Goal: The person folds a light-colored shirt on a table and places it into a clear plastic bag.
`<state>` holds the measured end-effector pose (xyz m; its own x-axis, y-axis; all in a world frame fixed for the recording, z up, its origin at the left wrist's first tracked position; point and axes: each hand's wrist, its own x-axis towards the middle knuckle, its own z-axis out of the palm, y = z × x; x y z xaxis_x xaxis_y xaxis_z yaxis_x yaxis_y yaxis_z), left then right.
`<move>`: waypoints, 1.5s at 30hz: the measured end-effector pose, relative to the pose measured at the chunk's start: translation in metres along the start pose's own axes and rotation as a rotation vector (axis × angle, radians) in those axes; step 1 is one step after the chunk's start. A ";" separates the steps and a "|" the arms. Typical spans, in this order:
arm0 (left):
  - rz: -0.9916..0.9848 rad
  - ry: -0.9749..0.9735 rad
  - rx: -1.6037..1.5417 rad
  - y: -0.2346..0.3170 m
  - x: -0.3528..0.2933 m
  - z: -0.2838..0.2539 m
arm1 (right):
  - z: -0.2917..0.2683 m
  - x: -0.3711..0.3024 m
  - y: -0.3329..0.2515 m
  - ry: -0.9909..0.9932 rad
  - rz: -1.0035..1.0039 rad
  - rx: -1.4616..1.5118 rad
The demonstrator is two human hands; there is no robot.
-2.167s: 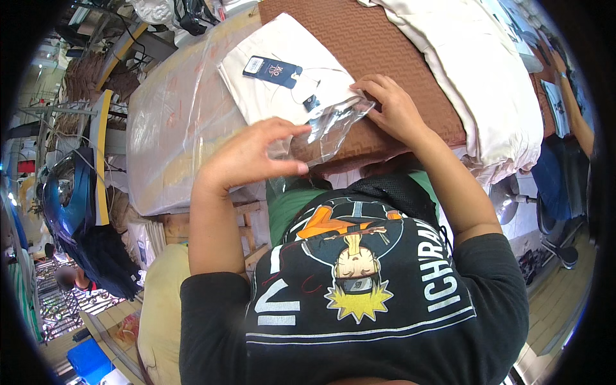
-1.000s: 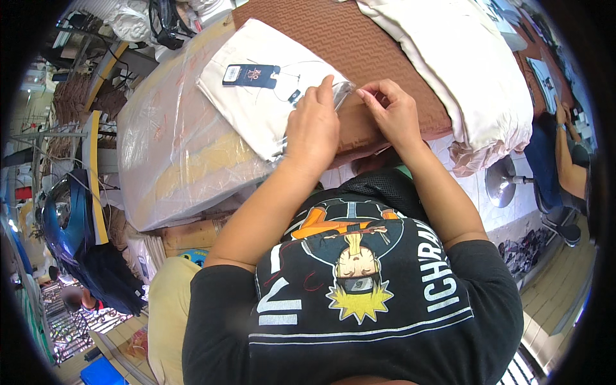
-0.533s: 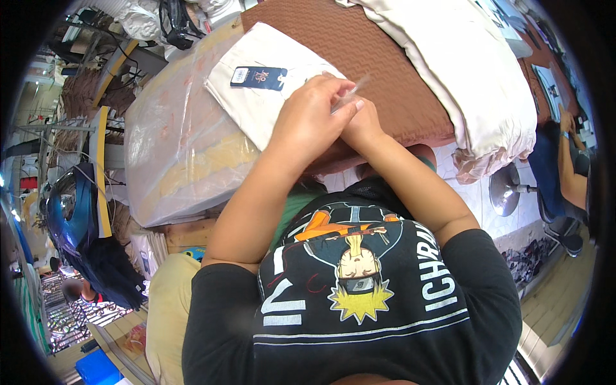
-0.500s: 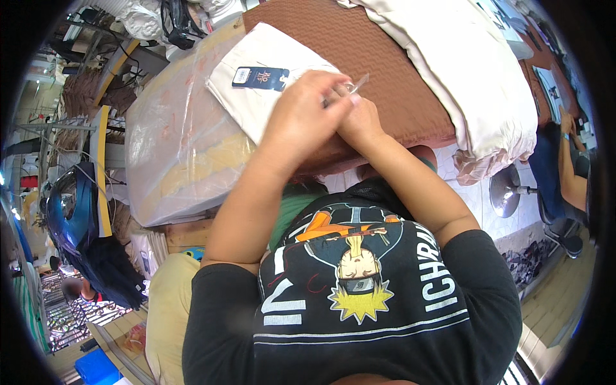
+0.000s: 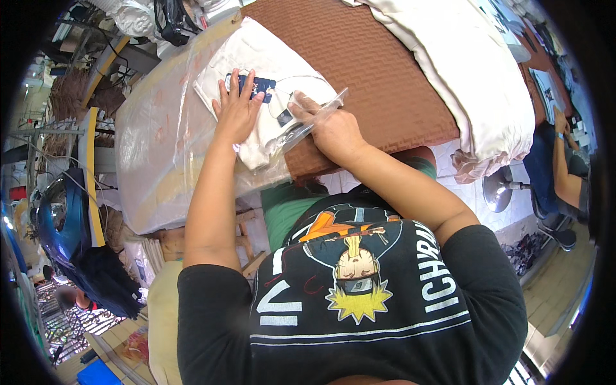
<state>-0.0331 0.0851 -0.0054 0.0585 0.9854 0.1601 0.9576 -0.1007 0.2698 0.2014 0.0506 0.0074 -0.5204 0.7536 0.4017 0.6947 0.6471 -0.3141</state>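
Observation:
A folded cream garment (image 5: 276, 54) lies on the table, partly over the brown textured cover. My left hand (image 5: 237, 119) rests on it with fingers spread, partly hiding a dark blue hang tag (image 5: 267, 93). A small dark label (image 5: 284, 117) shows on the garment beside my right fingers. Clear plastic (image 5: 292, 140), seemingly a thin bag, runs along the garment's right edge. My right hand (image 5: 337, 131) is closed on that plastic, and a free edge sticks up past the knuckles. Some of its fingers reach onto the garment.
Brown textured cloth (image 5: 385, 96) covers the table's middle. White fabric (image 5: 475, 77) drapes over its right side. A clear plastic-wrapped slab (image 5: 160, 154) lies to the left. A round metal stool base (image 5: 497, 189) stands on the floor at right, near another person's arm (image 5: 561, 160).
My hands were together above the garment's right edge, pinching clear plastic. My left hand has moved left onto the tag and spread open. The plastic now stretches along the garment, which has shifted slightly left.

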 end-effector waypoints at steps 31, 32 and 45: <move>0.503 -0.080 -0.269 0.171 -0.099 0.015 | -0.036 -0.018 0.060 0.290 -0.044 0.210; 0.444 -0.057 -0.244 0.171 -0.092 0.018 | -0.040 -0.016 0.059 0.296 -0.031 0.228; 0.109 0.208 0.239 0.174 -0.064 0.013 | -0.049 -0.014 0.054 0.342 -0.064 0.178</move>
<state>0.1334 0.0068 0.0195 0.1287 0.9188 0.3731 0.9894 -0.1444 0.0142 0.2704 0.0696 0.0276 -0.3432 0.6487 0.6793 0.5536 0.7240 -0.4117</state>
